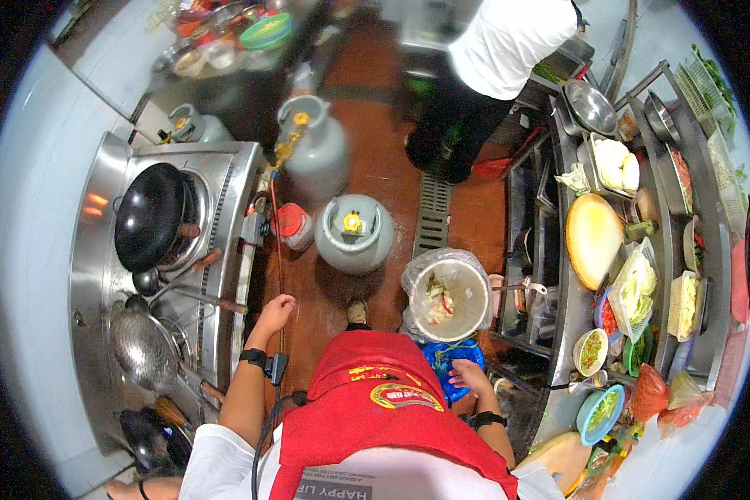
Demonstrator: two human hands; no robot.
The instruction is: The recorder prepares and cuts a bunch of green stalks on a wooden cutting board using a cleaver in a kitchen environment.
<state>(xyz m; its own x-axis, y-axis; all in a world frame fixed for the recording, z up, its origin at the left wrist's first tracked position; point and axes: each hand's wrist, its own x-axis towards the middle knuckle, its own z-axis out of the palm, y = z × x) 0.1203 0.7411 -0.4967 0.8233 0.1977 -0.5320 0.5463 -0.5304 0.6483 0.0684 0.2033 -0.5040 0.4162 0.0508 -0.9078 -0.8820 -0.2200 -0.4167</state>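
My left hand [277, 314] hangs in the air left of my red apron [362, 356], its fingers loosely bent and nothing seen in it. It is nearest to the front edge of the steel stove [231, 187] and a thin gas hose [279, 250]. My right hand [470, 377], fingers slightly apart, is above a blue plastic basket or bag [447, 362] by my side; I see nothing held in it. Just beyond stands a plastic-lined waste bucket [475, 300] with food scraps inside. A grey gas cylinder [375, 247] stands on the floor ahead of me.
A black wok [147, 215] and a perforated ladle-like strainer [140, 350] rest on the stove. Another gas cylinder [319, 156] stands farther ahead. A person in white [506, 50] stands by the right counter, which bears a round cutting board [594, 240]. Another person's arm [156, 489] enters bottom left.
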